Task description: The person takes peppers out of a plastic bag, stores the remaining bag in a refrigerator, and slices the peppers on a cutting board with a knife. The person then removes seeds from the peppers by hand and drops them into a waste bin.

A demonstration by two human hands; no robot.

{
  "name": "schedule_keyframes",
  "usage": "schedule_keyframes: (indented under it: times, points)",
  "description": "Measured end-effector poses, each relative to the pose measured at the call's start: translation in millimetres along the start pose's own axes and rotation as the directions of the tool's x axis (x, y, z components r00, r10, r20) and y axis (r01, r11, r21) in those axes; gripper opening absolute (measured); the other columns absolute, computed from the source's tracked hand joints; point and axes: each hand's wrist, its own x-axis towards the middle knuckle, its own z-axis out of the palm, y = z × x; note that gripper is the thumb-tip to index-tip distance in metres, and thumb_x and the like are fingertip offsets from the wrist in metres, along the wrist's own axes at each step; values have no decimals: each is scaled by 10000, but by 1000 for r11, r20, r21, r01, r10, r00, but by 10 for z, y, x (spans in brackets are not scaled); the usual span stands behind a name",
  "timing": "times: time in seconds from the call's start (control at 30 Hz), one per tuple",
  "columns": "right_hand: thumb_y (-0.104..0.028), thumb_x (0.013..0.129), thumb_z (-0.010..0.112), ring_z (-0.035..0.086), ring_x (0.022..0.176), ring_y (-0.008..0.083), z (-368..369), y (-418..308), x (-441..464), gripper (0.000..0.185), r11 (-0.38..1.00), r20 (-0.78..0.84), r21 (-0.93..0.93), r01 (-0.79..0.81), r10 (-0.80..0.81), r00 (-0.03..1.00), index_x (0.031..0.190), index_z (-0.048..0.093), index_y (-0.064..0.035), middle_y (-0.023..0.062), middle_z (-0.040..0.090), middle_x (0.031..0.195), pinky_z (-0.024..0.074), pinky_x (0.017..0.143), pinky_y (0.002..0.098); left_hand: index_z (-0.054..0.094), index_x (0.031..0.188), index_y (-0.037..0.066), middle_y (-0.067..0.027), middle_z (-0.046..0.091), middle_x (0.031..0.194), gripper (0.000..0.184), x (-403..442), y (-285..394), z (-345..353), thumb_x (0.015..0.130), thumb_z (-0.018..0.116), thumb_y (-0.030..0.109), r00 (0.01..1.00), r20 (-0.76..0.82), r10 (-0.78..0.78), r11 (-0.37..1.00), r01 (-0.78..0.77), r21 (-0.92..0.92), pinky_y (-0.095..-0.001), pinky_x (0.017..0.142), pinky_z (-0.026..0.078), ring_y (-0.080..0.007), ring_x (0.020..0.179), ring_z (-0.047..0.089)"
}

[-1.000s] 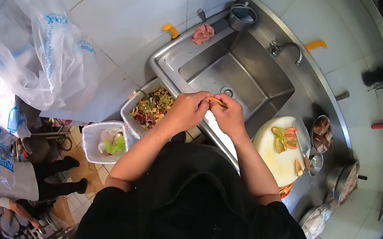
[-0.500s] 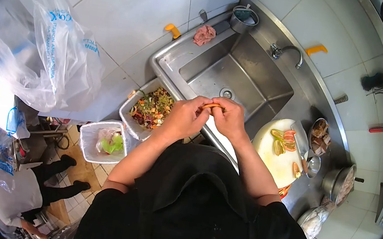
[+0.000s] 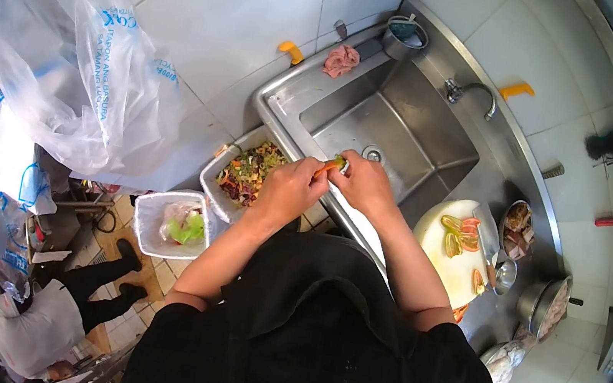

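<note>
Over the near rim of the steel sink [image 3: 401,122], my left hand [image 3: 290,188] and my right hand [image 3: 363,184] pinch a small orange and green pepper piece [image 3: 333,165] between them. The fingers of both hands are closed on it, and the fingertips nearly meet. Right of my right hand lies a round white cutting board [image 3: 441,259] with cut pepper pieces [image 3: 461,235] and a knife [image 3: 491,275] at its edge. A bin of food scraps [image 3: 251,172] stands just left of my left hand.
A second lined bin [image 3: 172,226] holds green and pale scraps. Clear plastic bags [image 3: 81,77] hang at the left. Another person [image 3: 33,326] is at the lower left. Along the right counter are a bowl of brown food [image 3: 518,227], a small metal cup [image 3: 504,276] and a pot [image 3: 543,304].
The pepper piece has turned between my hands and now shows a green end. The view has shifted slightly. The other person at the lower left has changed posture.
</note>
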Motion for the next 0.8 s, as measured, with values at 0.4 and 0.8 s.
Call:
schedule_keyframes:
  times: [0.4, 0.8]
  points:
    - [-186, 947, 666, 702, 958, 497, 602, -156, 250, 246, 978, 153, 122, 171, -189, 970, 1132, 659, -25, 269, 732, 917, 532, 844, 573, 761, 977, 35, -162, 747, 770, 118, -287, -283, -326, 868, 780, 77, 994, -80, -74, 994, 79, 70, -376, 632, 608, -282, 669, 762]
    - [-218, 1035, 532, 686, 840, 307, 814, -88, 368, 303, 801, -37, 551, 233, -256, 966, 1240, 696, -67, 187, 702, 918, 538, 832, 403, 717, 1038, -72, -79, 768, 863, 95, -483, -632, -1193, 970, 725, -6, 767, -226, -600, 755, 449, -478, -249, 637, 566, -99, 723, 710]
